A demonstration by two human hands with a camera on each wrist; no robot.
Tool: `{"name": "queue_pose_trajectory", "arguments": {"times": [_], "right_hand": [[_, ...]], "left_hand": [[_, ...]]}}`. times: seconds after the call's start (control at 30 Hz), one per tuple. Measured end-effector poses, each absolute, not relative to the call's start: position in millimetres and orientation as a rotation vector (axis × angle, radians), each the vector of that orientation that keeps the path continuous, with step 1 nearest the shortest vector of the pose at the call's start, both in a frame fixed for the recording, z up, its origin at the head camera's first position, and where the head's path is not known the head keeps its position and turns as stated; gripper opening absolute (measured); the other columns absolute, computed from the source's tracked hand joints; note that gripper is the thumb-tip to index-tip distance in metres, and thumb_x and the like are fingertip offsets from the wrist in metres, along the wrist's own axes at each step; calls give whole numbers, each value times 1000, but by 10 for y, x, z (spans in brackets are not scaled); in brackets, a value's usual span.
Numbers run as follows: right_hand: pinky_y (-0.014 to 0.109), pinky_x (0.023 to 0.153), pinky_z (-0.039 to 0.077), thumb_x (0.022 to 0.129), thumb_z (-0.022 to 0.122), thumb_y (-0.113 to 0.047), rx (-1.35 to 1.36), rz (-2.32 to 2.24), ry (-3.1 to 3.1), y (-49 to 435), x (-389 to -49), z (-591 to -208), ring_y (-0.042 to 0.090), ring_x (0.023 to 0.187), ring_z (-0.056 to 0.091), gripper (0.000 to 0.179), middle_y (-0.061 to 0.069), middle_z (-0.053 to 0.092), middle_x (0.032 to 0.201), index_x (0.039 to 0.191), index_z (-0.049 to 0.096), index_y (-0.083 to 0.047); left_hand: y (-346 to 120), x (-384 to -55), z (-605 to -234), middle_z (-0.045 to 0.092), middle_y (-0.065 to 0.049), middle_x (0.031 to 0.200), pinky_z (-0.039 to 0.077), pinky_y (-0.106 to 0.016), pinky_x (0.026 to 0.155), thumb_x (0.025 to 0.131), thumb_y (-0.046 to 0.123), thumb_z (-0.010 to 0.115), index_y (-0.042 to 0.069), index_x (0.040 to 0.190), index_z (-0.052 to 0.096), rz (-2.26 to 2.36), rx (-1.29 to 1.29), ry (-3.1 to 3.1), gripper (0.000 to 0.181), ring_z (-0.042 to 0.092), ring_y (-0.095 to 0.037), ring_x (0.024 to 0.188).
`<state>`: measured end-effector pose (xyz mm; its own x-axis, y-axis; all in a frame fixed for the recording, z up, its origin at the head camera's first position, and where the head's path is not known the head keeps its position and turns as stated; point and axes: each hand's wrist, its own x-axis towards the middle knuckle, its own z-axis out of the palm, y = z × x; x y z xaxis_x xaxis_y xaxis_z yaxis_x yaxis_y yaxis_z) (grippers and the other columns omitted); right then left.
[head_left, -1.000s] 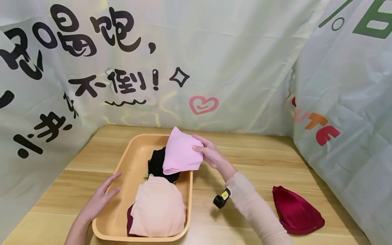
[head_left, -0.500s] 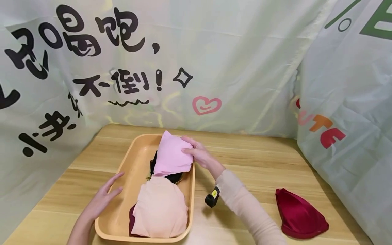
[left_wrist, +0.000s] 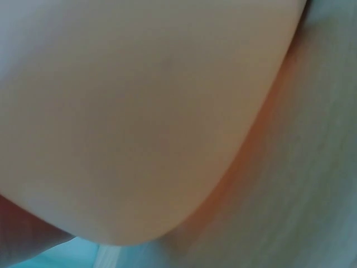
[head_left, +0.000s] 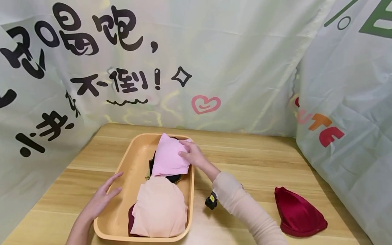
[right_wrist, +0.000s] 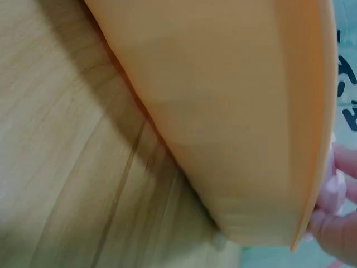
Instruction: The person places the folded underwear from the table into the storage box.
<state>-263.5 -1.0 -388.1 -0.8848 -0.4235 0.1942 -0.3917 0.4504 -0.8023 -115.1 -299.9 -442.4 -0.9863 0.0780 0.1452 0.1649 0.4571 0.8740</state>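
A folded light-pink bra (head_left: 169, 154) lies in the far end of the orange tray (head_left: 122, 204), over a black garment (head_left: 174, 178) that is mostly covered. My right hand (head_left: 194, 156) is at its right side, thumb and fingers on the fabric; in the right wrist view the pink bra (right_wrist: 333, 192) shows between them. My left hand (head_left: 102, 200) rests at the tray's left rim with fingers extended. In the near half sits a folded peach garment (head_left: 160, 207), with a dark red edge (head_left: 131, 219) showing beneath. The left wrist view holds only the tray's wall (left_wrist: 139, 123), blurred.
A dark red folded bra (head_left: 300, 212) lies on the wooden table (head_left: 245, 153) at the right. The black wrist camera (head_left: 211, 200) hangs below my right sleeve. A printed curtain (head_left: 245, 68) encloses the table's back and sides.
My right hand has moved left and lowered the pink bra onto the black garment in the tray. Its fingers have shifted onto the fabric's top. My left hand has stayed at the rim.
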Motion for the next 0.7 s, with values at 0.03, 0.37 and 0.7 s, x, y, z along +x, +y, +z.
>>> {"name": "queue_pose_trajectory", "arguments": {"times": [0.03, 0.37, 0.7], "right_hand": [[21, 56, 34, 83, 63, -3, -756, -1409, 2675, -7, -2629, -3873, 14, 64, 36, 47, 27, 56, 112, 128, 49, 3], [42, 88, 28, 82, 66, -13, -756, -1234, 2897, 126, -2621, -3942, 29, 89, 47, 39, 13, 54, 69, 118, 59, 2], [37, 83, 41, 83, 64, -9, -801, -1280, 2826, 247, -2579, -3927, 27, 91, 50, 30, 13, 61, 90, 110, 63, 4]], "left_hand": [[-2996, -1150, -4422, 27, -30, 141, 18, -69, 94, 92, 12, 51, -1, 136, 34, -1580, -216, -2612, 50, 17, -50, 126], [-2973, -1161, -4405, 23, -31, 143, 17, -70, 93, 92, 13, 51, -1, 138, 32, -1611, -207, -2645, 51, 14, -51, 128], [-2989, -1150, -4405, 22, -30, 143, 17, -68, 95, 92, 12, 52, -2, 137, 32, -1631, -185, -2621, 52, 14, -48, 127]]}}
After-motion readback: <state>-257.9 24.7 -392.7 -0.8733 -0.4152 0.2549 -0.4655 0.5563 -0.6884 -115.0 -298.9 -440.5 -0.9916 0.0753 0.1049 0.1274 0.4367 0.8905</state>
